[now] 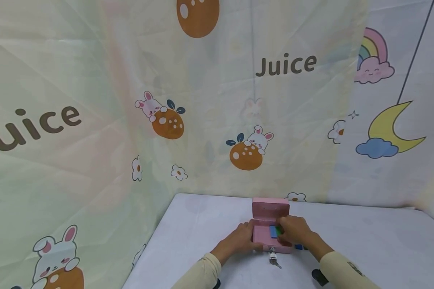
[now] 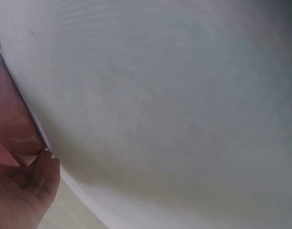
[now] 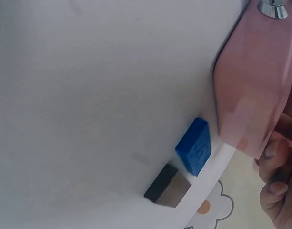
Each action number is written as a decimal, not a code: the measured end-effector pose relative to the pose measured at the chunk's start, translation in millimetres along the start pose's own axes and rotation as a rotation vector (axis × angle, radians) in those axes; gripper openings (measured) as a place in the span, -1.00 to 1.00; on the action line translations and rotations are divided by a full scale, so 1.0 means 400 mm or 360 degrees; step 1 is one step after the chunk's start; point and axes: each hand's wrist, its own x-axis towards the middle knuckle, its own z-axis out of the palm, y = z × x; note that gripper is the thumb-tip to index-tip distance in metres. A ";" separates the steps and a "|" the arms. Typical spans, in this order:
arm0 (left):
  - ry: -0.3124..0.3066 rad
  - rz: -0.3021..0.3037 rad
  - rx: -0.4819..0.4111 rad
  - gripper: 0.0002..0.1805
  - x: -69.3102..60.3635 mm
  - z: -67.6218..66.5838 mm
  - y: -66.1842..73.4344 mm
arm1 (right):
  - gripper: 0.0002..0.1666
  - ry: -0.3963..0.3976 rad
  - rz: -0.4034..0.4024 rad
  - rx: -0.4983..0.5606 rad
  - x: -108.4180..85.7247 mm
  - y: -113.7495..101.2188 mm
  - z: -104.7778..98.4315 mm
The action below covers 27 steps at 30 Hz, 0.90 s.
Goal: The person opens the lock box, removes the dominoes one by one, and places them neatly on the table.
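Note:
A pink metal cash box (image 1: 262,237) stands on the white table with its lid (image 1: 270,210) raised. My left hand (image 1: 241,237) grips the box's left side, thumb at the front corner. In the left wrist view, the left hand (image 2: 29,188) touches the box's (image 2: 17,112) edge. My right hand (image 1: 293,229) reaches over the right wall and pinches a green block (image 1: 279,230) inside, partly hidden by the fingers. Beside it lies a light blue block (image 1: 273,231). The right wrist view shows curled fingers of the right hand (image 3: 279,174) at the box's rim.
Keys (image 1: 274,261) hang from the front lock. Right of the box, a dark blue block (image 3: 195,147) and a block with black and grey-brown faces (image 3: 168,186) lie on the table (image 1: 202,216). A printed curtain (image 1: 209,80) hangs behind the table.

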 end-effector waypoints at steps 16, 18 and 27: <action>0.0010 0.0001 0.0001 0.00 -0.005 0.002 0.000 | -0.60 0.0031 -0.0071 -0.0040 0.016 -0.045 0.017; 0.0002 -0.0002 0.0000 0.00 -0.008 -0.001 0.002 | -0.60 0.0024 -0.0067 -0.0038 0.018 -0.050 0.020; -0.0012 -0.0038 0.0018 -0.02 -0.010 -0.010 0.007 | -0.48 0.0018 -0.0146 0.0081 0.035 -0.080 0.035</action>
